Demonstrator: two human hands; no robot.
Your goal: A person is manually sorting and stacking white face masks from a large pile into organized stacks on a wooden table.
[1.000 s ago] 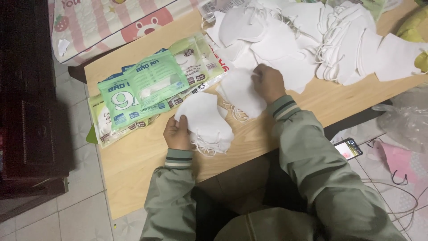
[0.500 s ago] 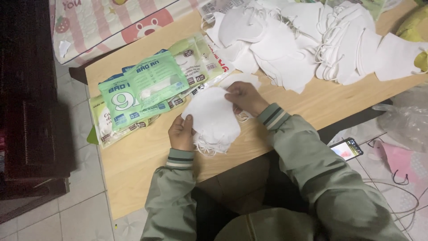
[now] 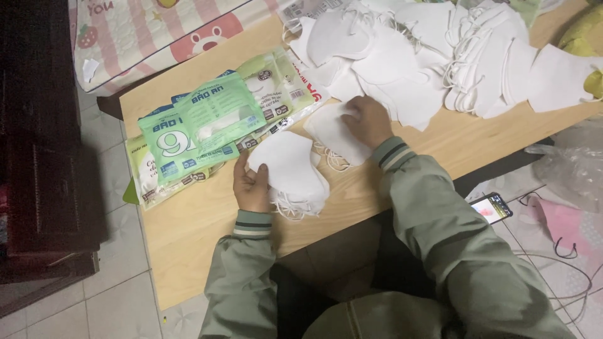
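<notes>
Wooden tabletop (image 3: 440,147): bare strip along near edge, w/ big heap of white masks (image 3: 452,56) at far side. Green packets (image 3: 207,125) left of the small mask stack (image 3: 289,172). Left hand (image 3: 251,185) grip pinching stack's left edge; right hand (image 3: 367,120) fingers curled on single soft mask (image 3: 333,135), beside stack.

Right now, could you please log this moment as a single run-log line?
left hand: holds stack of white face masks | right hand: on single white mask | green mask packets beside, on wooden table
</notes>
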